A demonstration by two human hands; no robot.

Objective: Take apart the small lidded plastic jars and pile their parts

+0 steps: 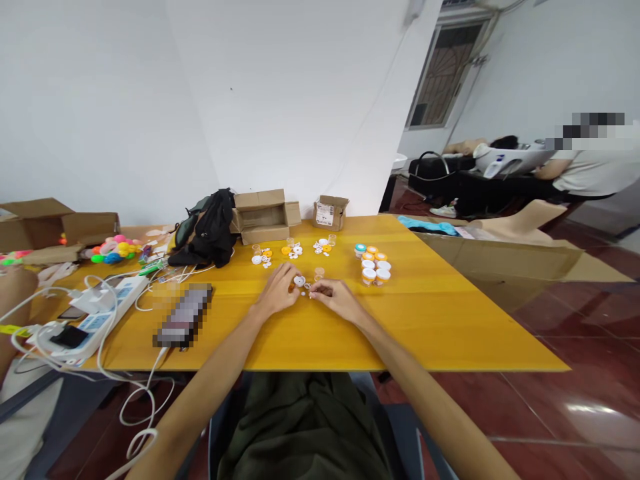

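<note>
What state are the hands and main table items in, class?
Left hand: bent at a white disc
Right hand: fingertips close together
Lidded jars: upright, closed
Loose parts: grouped in small piles
Wide cardboard box: open
Backpack: slumped, closure unclear
Power strip: plugs inserted
Phone: cable attached, screen blurred

Bare, slender left forearm point(210, 380): enters from the near left and slants to the far right.
Left wrist point(257, 312): nearly in line with the forearm.
Bare left hand point(279, 291): back turned upward, fingers bent and reaching far and right, thumb on the near side; whether it grips is too small to tell.
Bare, slender right forearm point(425, 387): enters from the near right and slants to the far left.
Right wrist point(363, 319): nearly straight.
Bare right hand point(337, 298): fingers curled leftward, fingertips drawn close to the thumb.
Spacing: hands near each other, apart.
Lap in dark green cloth point(305, 427): near, between the forearms.
</note>
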